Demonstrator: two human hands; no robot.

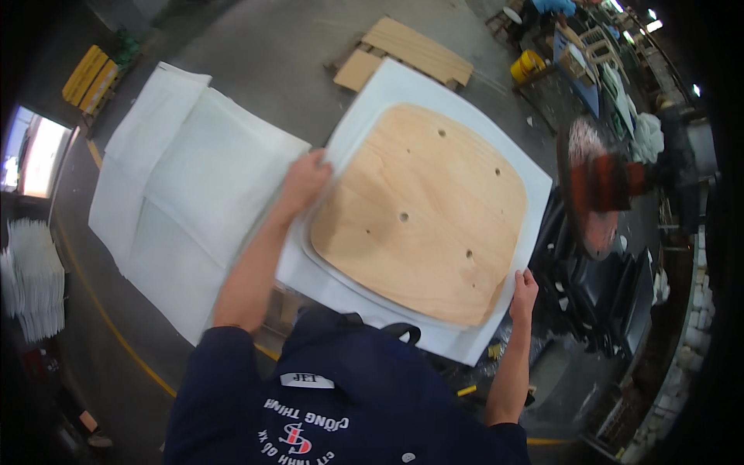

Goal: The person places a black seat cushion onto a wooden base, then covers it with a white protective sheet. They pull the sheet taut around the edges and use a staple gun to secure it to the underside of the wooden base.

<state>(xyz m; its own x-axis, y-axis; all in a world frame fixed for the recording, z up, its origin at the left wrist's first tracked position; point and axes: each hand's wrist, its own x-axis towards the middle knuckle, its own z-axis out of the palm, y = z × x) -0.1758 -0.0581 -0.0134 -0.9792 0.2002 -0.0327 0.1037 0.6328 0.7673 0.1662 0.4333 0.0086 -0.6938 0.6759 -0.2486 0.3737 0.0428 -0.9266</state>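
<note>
A rounded-square plywood panel [434, 209] with several drilled holes lies on a white sheet [535, 201] in front of me. A thin white layer with rounded corners shows under the panel's lower left edge. My left hand [308, 180] is closed on the left edge of the white sheet, beside the panel. On the opposite side, my right hand [524, 294] pinches the sheet's right edge near its lower corner. Neither hand's fingertips show fully.
Large white sheets [194, 163] lie stacked to the left. Beyond the work are cardboard pieces [411, 50] on the floor. A red and black machine part [601, 182] and black items [604, 294] stand at the right. A yellow bucket [527, 66] and a person [552, 8] are far right.
</note>
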